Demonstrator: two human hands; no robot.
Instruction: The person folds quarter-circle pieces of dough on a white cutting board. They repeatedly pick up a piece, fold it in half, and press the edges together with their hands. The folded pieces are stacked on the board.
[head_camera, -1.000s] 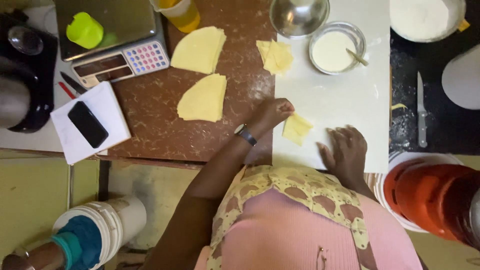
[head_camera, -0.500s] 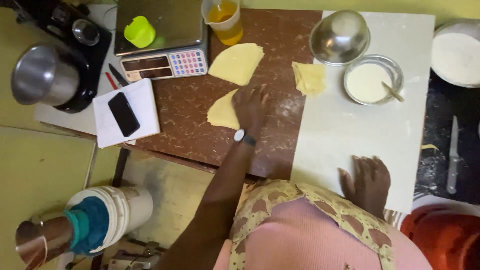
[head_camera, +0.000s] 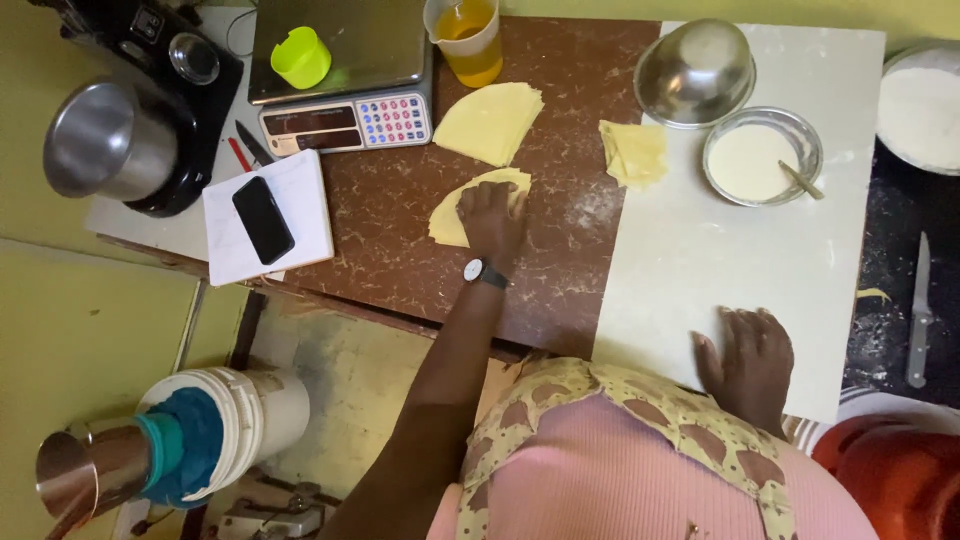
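Left hand (head_camera: 493, 215) flat, open on pale dough sheet (head_camera: 450, 215) | right hand (head_camera: 748, 355) flat, open on white board (head_camera: 700, 260)

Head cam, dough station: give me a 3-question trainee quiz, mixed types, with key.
1. True or false: the left hand rests on a folded dough sheet on the brown table.
2. Where is the right hand?
A. in the batter bowl
B. flat on the white board, near its front edge
C. on the knife
3. Fill in: the phone lies on a white ____.

Key
1. True
2. B
3. notepad
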